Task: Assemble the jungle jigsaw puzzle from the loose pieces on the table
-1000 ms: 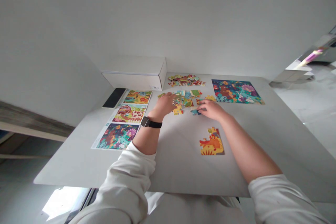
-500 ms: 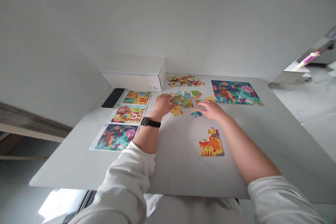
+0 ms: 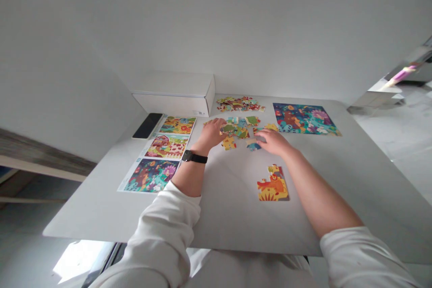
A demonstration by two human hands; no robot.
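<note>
My left hand (image 3: pixel 212 132), with a black watch at its wrist, rests at the left edge of a loose group of puzzle pieces (image 3: pixel 238 129), fingers apart. My right hand (image 3: pixel 272 141) touches the right side of that group, near a blue piece (image 3: pixel 253 145) and yellow pieces (image 3: pixel 271 127); its fingers are spread, and nothing is seen in them. A yellow piece (image 3: pixel 229 144) lies between the hands. Closer to me, several joined pieces showing a lion (image 3: pixel 274 185) lie flat on the white table (image 3: pixel 232 216).
A second pile of red pieces (image 3: pixel 240 104) lies at the back, right of a white box (image 3: pixel 172 99). A finished sea-coloured puzzle (image 3: pixel 305 119) is at the back right. At left are a picture sheet (image 3: pixel 165 146) and a black phone (image 3: pixel 147 125).
The view has shifted slightly, so everything sits a little farther right. My left hand has moved slightly among the pieces; my right hand has hardly moved.
</note>
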